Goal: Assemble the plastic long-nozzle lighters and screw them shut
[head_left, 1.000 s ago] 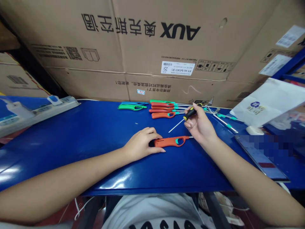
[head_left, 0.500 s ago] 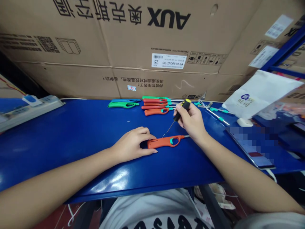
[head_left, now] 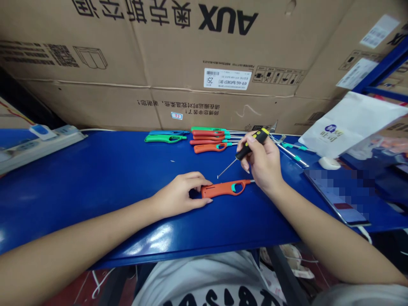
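The left hand (head_left: 183, 193) pinches the back end of an orange lighter (head_left: 219, 189) between thumb and fingers, and the lighter lies flat on the blue table (head_left: 95, 178), with its thin metal pipe going off to the right. Just behind the lighter's long edge is the tip of a screwdriver (head_left: 242, 153), with a tiny shiny bit (head_left: 218, 176) at it, maybe a screw. The right hand (head_left: 267, 163) is closed around the screwdriver's black and yellow handle. The step in hand looks like small screw work on this lighter. The next move calls for a tight hold on the left and a slow, steady tip, so the tiny bit does not drop and roll off. Around them, on the far left, is a white plug strip (head_left: 47, 146). Then come a green lighter (head_left: 159, 138) with a blue lighter (head_left: 159, 132) behind it, and some tiny pale bits (head_left: 172, 161) nearer the person. A bunch of lighters (head_left: 205, 148) lies next, close to the screwdriver, so there is little room at the back, where a big box (head_left: 178, 76) stands like a wall. The right hand covers part of their pipes. Farther right are loose metal pipes (head_left: 295, 158), a round white thing (head_left: 329, 163), a phone (head_left: 331, 199) and a white paper bag (head_left: 353, 119).
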The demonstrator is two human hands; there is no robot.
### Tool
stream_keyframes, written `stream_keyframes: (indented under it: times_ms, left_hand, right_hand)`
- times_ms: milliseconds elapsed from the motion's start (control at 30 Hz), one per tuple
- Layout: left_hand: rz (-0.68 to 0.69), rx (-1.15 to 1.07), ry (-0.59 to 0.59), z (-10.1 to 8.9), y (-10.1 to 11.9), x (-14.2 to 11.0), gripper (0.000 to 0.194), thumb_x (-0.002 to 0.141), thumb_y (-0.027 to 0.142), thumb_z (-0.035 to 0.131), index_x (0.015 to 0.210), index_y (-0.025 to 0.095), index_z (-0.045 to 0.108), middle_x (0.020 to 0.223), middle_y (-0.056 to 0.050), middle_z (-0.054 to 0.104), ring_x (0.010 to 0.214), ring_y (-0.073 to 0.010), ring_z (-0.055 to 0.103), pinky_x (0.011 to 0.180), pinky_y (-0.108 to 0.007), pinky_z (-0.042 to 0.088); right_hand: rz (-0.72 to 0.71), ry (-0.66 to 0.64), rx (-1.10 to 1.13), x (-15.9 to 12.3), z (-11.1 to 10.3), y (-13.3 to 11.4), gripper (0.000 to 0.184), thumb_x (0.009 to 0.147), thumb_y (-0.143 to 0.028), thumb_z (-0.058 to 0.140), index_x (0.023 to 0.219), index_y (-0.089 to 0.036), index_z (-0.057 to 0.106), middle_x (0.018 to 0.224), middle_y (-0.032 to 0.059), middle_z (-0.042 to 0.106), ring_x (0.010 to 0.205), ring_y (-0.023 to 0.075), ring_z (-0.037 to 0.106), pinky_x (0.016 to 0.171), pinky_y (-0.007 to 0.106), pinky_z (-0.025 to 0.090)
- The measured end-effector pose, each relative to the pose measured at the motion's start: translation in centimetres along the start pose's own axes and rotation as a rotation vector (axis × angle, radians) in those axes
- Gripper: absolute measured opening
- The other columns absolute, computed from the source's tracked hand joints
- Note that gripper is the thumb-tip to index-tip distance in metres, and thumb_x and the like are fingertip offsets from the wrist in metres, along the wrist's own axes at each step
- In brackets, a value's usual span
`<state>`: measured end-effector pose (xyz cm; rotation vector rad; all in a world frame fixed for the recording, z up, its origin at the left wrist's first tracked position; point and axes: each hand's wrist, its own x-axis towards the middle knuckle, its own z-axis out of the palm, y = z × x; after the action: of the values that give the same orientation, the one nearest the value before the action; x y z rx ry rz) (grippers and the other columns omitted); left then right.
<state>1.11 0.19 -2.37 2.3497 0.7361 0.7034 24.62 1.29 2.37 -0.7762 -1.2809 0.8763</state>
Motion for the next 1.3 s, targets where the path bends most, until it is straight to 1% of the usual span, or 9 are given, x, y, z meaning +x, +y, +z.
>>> stream_keyframes:
  times_ms: [200, 300, 400, 500, 700, 867, 1133, 1200, 1300]
  left_hand:
    - [-0.113, -0.209, 0.142, 0.8, 0.7, 0.3, 0.039, 0.085, 0.036, 0.079, 0.117, 0.015, 0.071, 0.101, -0.007, 0.072, 0.077, -0.0135, 0.067, 0.073, -0.026, 0.056]
    - [-0.144, -0.317, 0.206, 0.4, 1.2, 0.3, 0.03, 0.086, 0.034, 0.077, 0.108, 0.014, 0.074, 0.096, -0.006, 0.073, 0.071, -0.0115, 0.066, 0.064, -0.022, 0.054]
    - [-0.085, -0.314, 0.23, -0.1, 1.6, 0.3, 0.018, 0.087, 0.028, 0.076, 0.098, 0.015, 0.076, 0.09, -0.005, 0.074, 0.067, -0.0095, 0.063, 0.062, -0.02, 0.051]
    - [-0.048, -0.291, 0.229, -0.3, 1.7, 0.3, 0.012, 0.089, 0.025, 0.074, 0.095, 0.015, 0.077, 0.088, -0.004, 0.075, 0.066, -0.0092, 0.063, 0.061, -0.02, 0.05]
    - [-0.058, -0.236, 0.203, -0.2, 1.6, 0.2, 0.013, 0.091, 0.027, 0.071, 0.09, 0.016, 0.078, 0.086, -0.006, 0.076, 0.074, -0.0145, 0.067, 0.066, -0.024, 0.051]
    - [-0.048, -0.228, 0.193, -0.1, 1.6, 0.2, 0.012, 0.09, 0.026, 0.071, 0.089, 0.015, 0.077, 0.081, -0.005, 0.073, 0.066, -0.0114, 0.061, 0.061, -0.022, 0.048]
    - [-0.048, -0.184, 0.191, -0.1, 1.6, 0.1, 0.013, 0.091, 0.026, 0.07, 0.091, 0.016, 0.077, 0.082, -0.005, 0.073, 0.065, -0.011, 0.06, 0.061, -0.023, 0.047]
    - [0.007, -0.135, 0.169, -0.4, 1.4, 0.0, 0.012, 0.091, 0.025, 0.07, 0.094, 0.016, 0.076, 0.087, -0.005, 0.072, 0.068, -0.0115, 0.061, 0.063, -0.023, 0.048]
    - [0.206, -0.017, 0.056, -1.0, 1.4, -0.1, 0.014, 0.089, 0.028, 0.07, 0.098, 0.018, 0.074, 0.093, -0.007, 0.071, 0.079, -0.0147, 0.064, 0.073, -0.027, 0.049]
  right_hand:
    - [0.068, 0.013, 0.165, -0.7, 0.9, -0.8, 0.029, 0.089, -0.047, 0.067, 0.084, -0.021, 0.056, 0.072, -0.0042, 0.063, 0.034, 0.0066, 0.048, 0.029, 0.021, 0.038]
    - [0.068, 0.011, 0.176, -1.0, 1.1, -0.9, 0.029, 0.091, -0.047, 0.065, 0.083, -0.021, 0.056, 0.071, -0.0038, 0.064, 0.034, 0.0068, 0.048, 0.03, 0.021, 0.04]
    - [0.079, 0.003, 0.176, -1.1, 1.1, -0.7, 0.03, 0.091, -0.049, 0.065, 0.083, -0.021, 0.056, 0.072, -0.0034, 0.065, 0.034, 0.0067, 0.049, 0.03, 0.021, 0.041]
    - [0.091, -0.011, 0.18, -1.2, 1.0, -0.5, 0.03, 0.091, -0.048, 0.065, 0.082, -0.02, 0.056, 0.072, -0.0034, 0.065, 0.035, 0.0062, 0.048, 0.03, 0.02, 0.041]
    - [0.12, 0.004, 0.192, -1.2, 1.0, -0.4, 0.028, 0.091, -0.047, 0.063, 0.084, -0.021, 0.056, 0.071, -0.0036, 0.065, 0.035, 0.0066, 0.048, 0.03, 0.021, 0.039]
    - [0.134, -0.003, 0.167, -1.3, 1.0, -0.4, 0.032, 0.09, -0.053, 0.064, 0.085, -0.022, 0.055, 0.072, -0.004, 0.064, 0.035, 0.0064, 0.047, 0.031, 0.021, 0.04]
    - [0.122, -0.014, 0.212, -1.4, 1.1, -0.4, 0.028, 0.091, -0.046, 0.064, 0.083, -0.021, 0.057, 0.071, -0.0035, 0.064, 0.034, 0.0072, 0.047, 0.03, 0.022, 0.038]
    - [0.118, -0.008, 0.2, -1.3, 1.1, -0.4, 0.029, 0.09, -0.048, 0.066, 0.083, -0.021, 0.056, 0.07, -0.0039, 0.062, 0.034, 0.0069, 0.046, 0.03, 0.022, 0.037]
    - [0.123, 0.009, 0.163, -1.2, 1.1, -0.5, 0.034, 0.089, -0.053, 0.066, 0.083, -0.021, 0.054, 0.07, -0.0039, 0.062, 0.035, 0.0062, 0.045, 0.031, 0.021, 0.036]
